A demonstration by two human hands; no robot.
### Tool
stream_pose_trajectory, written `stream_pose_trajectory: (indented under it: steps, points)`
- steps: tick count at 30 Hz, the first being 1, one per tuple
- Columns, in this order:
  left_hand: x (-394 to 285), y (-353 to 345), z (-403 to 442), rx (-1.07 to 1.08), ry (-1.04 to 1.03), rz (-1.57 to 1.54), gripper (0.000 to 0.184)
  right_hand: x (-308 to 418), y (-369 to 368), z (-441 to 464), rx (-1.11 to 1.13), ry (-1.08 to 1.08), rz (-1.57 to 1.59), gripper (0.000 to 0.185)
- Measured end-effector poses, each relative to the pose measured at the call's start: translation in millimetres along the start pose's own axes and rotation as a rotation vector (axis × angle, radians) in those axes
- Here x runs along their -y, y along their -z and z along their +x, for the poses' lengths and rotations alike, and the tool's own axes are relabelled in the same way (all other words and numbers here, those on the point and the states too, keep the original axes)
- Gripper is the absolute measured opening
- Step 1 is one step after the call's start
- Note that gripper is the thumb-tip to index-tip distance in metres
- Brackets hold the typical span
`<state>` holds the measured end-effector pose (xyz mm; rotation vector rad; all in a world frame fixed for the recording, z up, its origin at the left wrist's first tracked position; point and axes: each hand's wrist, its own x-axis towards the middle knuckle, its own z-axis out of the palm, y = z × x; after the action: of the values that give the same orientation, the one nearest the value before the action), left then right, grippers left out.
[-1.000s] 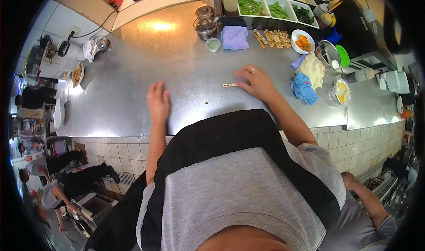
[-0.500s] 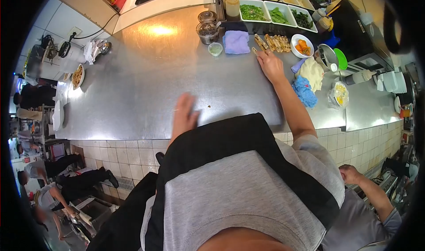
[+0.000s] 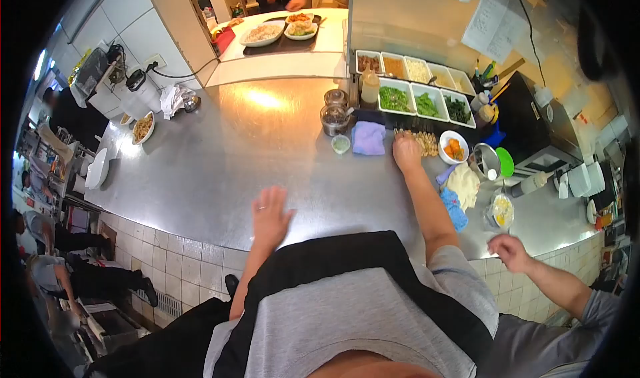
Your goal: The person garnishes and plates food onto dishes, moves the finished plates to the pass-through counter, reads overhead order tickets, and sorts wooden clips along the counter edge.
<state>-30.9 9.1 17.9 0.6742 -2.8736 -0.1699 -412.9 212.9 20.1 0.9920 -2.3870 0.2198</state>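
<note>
My right hand (image 3: 407, 151) is at the left end of the row of small patterned strips (image 3: 427, 143), its fingers bent down over them; what is under the fingertips is hidden. Just left of it lies a folded purple cloth (image 3: 369, 138). A white bowl of orange food (image 3: 454, 147) stands to the right of the strips. My left hand (image 3: 271, 215) hovers over the near part of the steel counter (image 3: 220, 171), palm down, fingers spread, holding nothing.
White trays of greens (image 3: 427, 103) line the back. Jars (image 3: 335, 119) and a small green-filled cup (image 3: 341, 144) stand left of the purple cloth. Blue and cream cloths (image 3: 461, 185) lie right. A co-worker's hand (image 3: 510, 251) is at the front right edge.
My right hand has carried the single strip from mid-counter to the row. My left hand has shifted right. The view has tilted up, and the co-worker's hand has come nearer the counter.
</note>
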Motion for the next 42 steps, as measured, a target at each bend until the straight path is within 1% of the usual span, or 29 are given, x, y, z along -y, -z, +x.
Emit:
stream_pose_trajectory:
  steps: [1, 3, 5, 7, 9, 11, 14, 15, 17, 18, 20, 21, 23, 25, 26, 28, 29, 32, 35, 42]
  points:
    - [25, -2, -11, -0.050, 0.113, 0.003, 0.059, 0, 2, 0, 0.008, -0.035, 0.017, 0.010]
    - [63, 11, -37, -0.035, 0.380, 0.036, 0.061, -3, 5, 0, 0.022, -0.094, 0.040, 0.011]
    - [106, 5, -69, -0.091, 0.604, 0.077, 0.064, -5, 6, 0, 0.036, -0.142, 0.059, 0.011]
    - [127, 17, -96, -0.108, 0.918, 0.066, 0.067, -7, 6, 1, 0.064, -0.124, 0.037, 0.014]
    - [172, 2, -131, -0.076, 1.184, 0.102, 0.071, -5, 12, 3, 0.063, -0.087, 0.013, 0.015]
    - [173, 16, -149, 0.021, 1.422, 0.067, 0.072, -6, 7, 3, 0.055, -0.106, 0.025, 0.016]
    - [194, -6, -172, -0.205, 1.409, 0.125, 0.073, -5, 9, 2, 0.053, -0.109, 0.040, 0.019]
    - [195, -4, -169, -0.303, 1.362, 0.005, 0.073, -4, 12, 2, 0.054, -0.104, 0.042, 0.021]
    - [191, 5, -155, -0.488, 1.254, -0.233, 0.073, 8, 34, -3, -0.058, -0.098, 0.163, 0.022]
    - [180, 16, -143, -0.503, 1.201, -0.135, 0.073, 16, 45, -7, -0.112, -0.096, 0.220, 0.023]
    - [153, 47, -104, -0.525, 1.082, 0.052, 0.074, 32, 60, -19, -0.103, -0.077, 0.360, 0.024]
    - [149, 56, -88, -0.561, 1.029, 0.098, 0.074, 39, 67, -26, -0.098, -0.071, 0.426, 0.025]
    - [144, 68, -59, -0.632, 0.920, 0.191, 0.073, 56, 77, -39, -0.034, 0.035, 0.445, 0.025]
    - [147, 74, -31, -0.666, 0.842, 0.194, 0.070, 73, 82, -54, -0.068, 0.135, 0.487, 0.024]
    - [150, 76, -21, -0.682, 0.801, 0.197, 0.069, 79, 81, -60, -0.040, 0.164, 0.538, 0.024]
    - [163, 73, -1, -0.653, 0.787, 0.225, 0.066, 89, 75, -69, 0.015, 0.221, 0.640, 0.025]
    - [170, 67, 6, -0.637, 0.781, 0.239, 0.065, 95, 74, -74, 0.023, 0.238, 0.639, 0.024]
    - [192, 32, 8, -0.319, 0.959, 0.245, 0.061, 106, 72, -77, 0.057, 0.280, 0.623, 0.023]
    - [193, 17, 5, -0.042, 1.016, 0.222, 0.061, 108, 72, -76, 0.099, 0.289, 0.592, 0.023]
    - [193, 17, 3, -0.063, 1.004, 0.237, 0.061, 109, 72, -77, 0.107, 0.284, 0.570, 0.023]
